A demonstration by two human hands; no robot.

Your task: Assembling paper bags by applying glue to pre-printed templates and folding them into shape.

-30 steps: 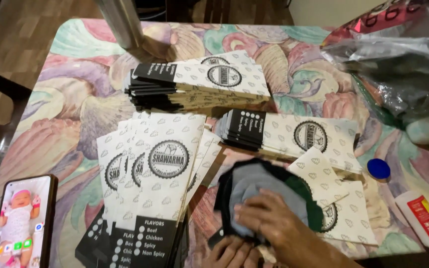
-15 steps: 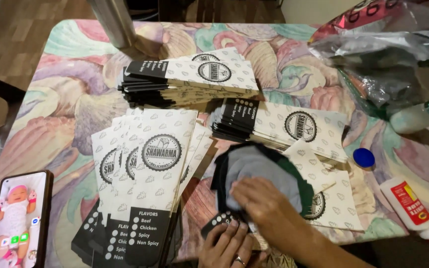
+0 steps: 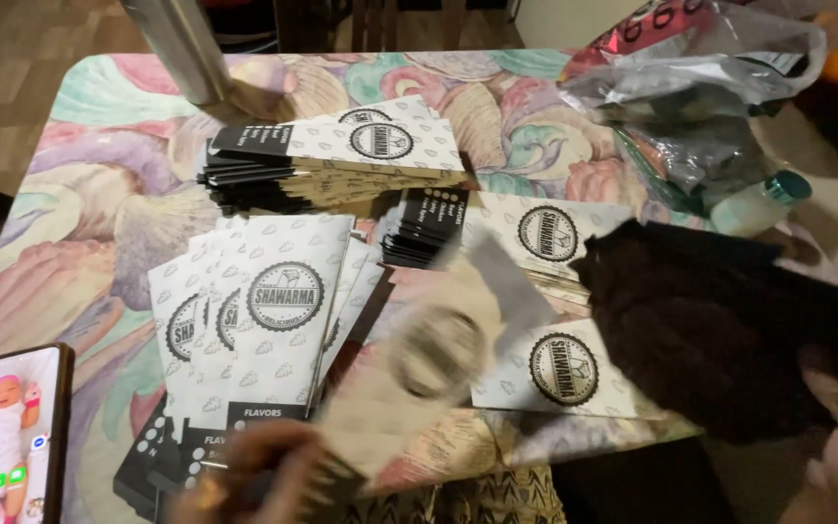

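Holding a blurred paper sleeve, left hand beside stacked sleeves.

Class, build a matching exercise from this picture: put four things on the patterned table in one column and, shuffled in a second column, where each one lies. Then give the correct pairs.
Things:
1. smartphone
2. metal cylinder
3. crumpled plastic bag
4. blurred paper sleeve

Places:
A. far right of the table
B. near left corner, screen lit
C. far left, standing upright
D. near middle, at the left hand

Pairs: 1-B, 2-C, 3-A, 4-D
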